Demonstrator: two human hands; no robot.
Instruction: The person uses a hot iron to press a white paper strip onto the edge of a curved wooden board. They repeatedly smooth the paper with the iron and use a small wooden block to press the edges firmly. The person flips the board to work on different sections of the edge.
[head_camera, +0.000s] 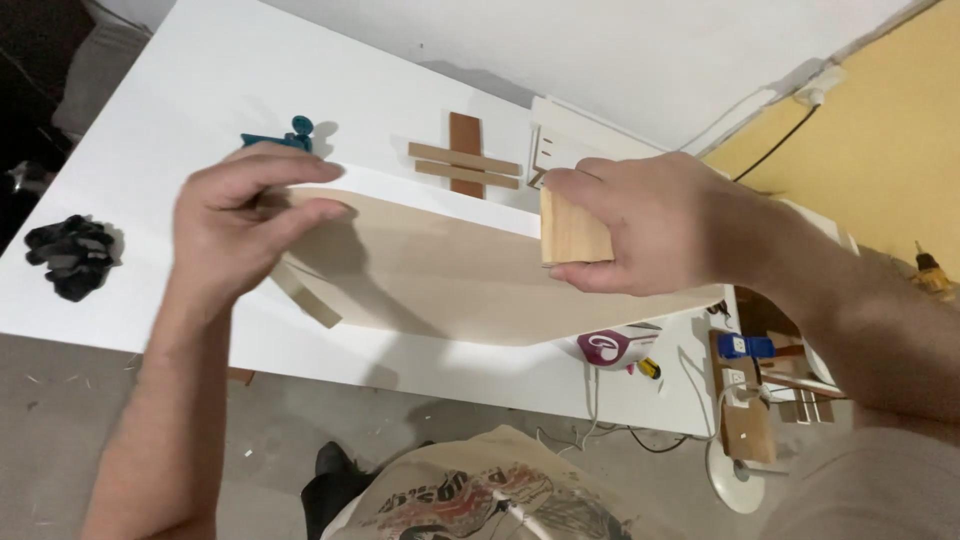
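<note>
— Since the board (450, 275) is thin and wide, held above the surface (200, 90), will it flex?
— Probably; light too. Left hand (235, 225) pinches its left edge, right hand (650, 230) clamps a block (572, 232) against it.

The left hand (240, 225) is covering the left end of the thin plywood sheet (450, 270), and the right hand (650, 230) is hiding part of the small wood block (572, 235). The sheet is concealing the tabletop beneath it.

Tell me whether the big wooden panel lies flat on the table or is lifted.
Lifted: both hands hold the wooden panel tilted above the white table.
</note>
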